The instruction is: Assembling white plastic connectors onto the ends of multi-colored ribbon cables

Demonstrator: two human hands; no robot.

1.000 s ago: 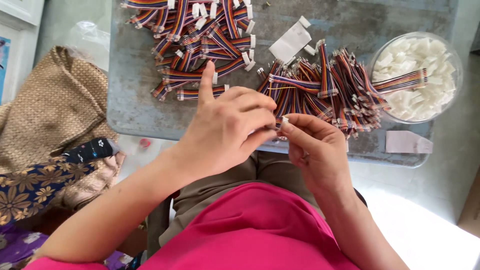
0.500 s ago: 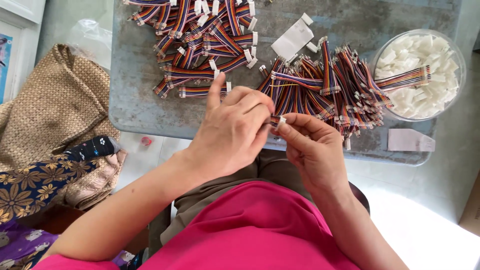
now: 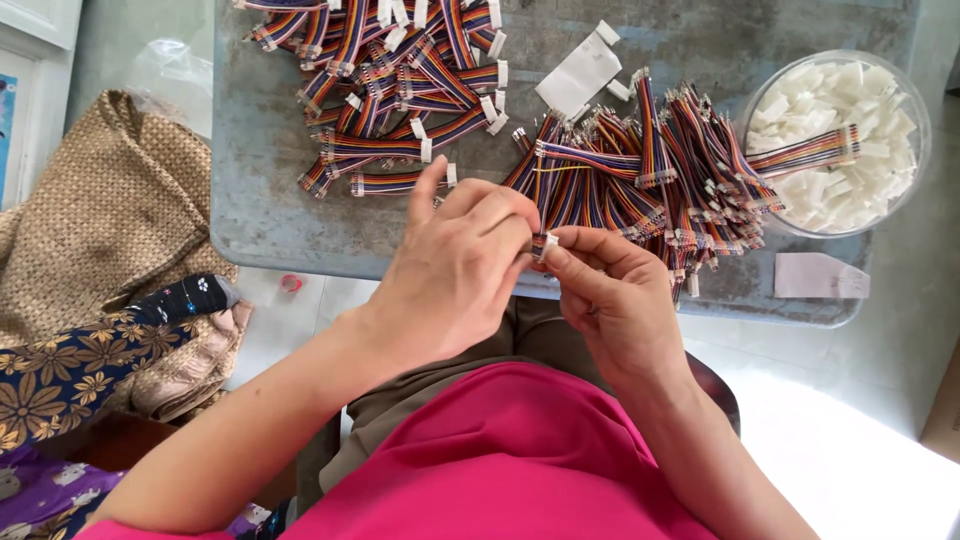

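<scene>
Left hand (image 3: pixel 455 270) and right hand (image 3: pixel 610 300) meet at the worktop (image 3: pixel 260 200) edge, fingers of both clamped on one white connector (image 3: pixel 549 243). Finished cables (image 3: pixel 400 80) lie piled far left; bare-ended cables (image 3: pixel 650 170) and the bowl of housings (image 3: pixel 835 140) remain, so roughly half looks done

- Your left hand (image 3: pixel 455 275) and right hand (image 3: pixel 610 300) meet at the near edge of the bench (image 3: pixel 270 200), pinching a small connector (image 3: pixel 548 243) between them.
- Just behind your hands lies a heap of ribbon cables (image 3: pixel 640 180); a second heap (image 3: pixel 400 70) sits farther back on the left.
- A bowl of connector housings (image 3: pixel 835 140) stands on the bench's right end, one cable resting across its rim.
- A slip of paper (image 3: pixel 815 277) lies in front of the bowl.
- Off the bench, to your left, lies a woven bag (image 3: pixel 110 230).
</scene>
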